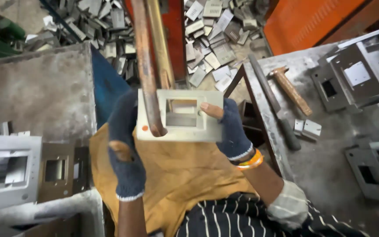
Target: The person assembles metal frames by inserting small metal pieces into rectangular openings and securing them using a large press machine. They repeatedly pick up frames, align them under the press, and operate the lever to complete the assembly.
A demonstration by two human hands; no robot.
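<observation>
Metal plate (181, 117) is sitting level because my right hand (232, 131) is pinching its edge while my left hand (126, 149) is gripping the rusty lever (148, 74).

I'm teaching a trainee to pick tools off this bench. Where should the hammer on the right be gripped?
Grip the hammer on its wooden handle, toward the near free end, coming from above. It lies flat on the metal bench, head pointing away, with bare surface on both sides.

rusty bar (148, 66) cut off at top edge, left hand (126, 145) hiding plate's (185, 127) left edge
</observation>
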